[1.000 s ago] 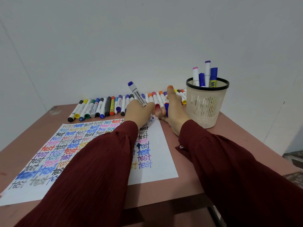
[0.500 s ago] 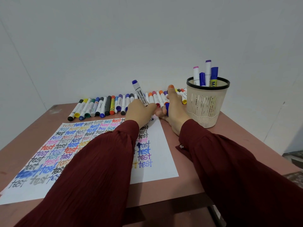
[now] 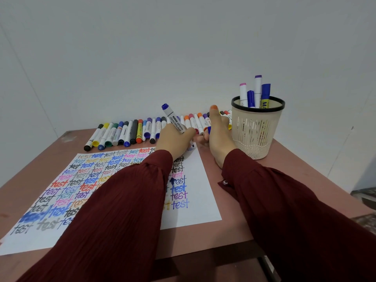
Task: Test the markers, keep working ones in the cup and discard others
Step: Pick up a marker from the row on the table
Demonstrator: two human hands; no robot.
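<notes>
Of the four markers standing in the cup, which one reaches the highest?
The white marker with the purple cap; its top stands above the other three in the cup.

Both arms reach far, side by side. Left hand [image 3: 175,142] curls round a marker [image 3: 174,120]; right hand [image 3: 219,139], thumb raised, pinches a cap [image 3: 209,129].

Even diffuse light, medium-bright, source direction unclear. Shadows are weak and soft-edged: a faint one under the left hand [image 3: 175,139] on the paper [image 3: 203,200]. Counter [image 3: 284,180] and paper render matte, whites unclipped. Wall [image 3: 183,47] shades darker toward the frame corners. Wide-angle distortion: counter edges splay outward, wall seam at left leans. Mid-frame is sharp, print on the whiteboard marker [image 3: 176,121] legible; sleeves [image 3: 122,220] at the bottom edge look soft.
</notes>
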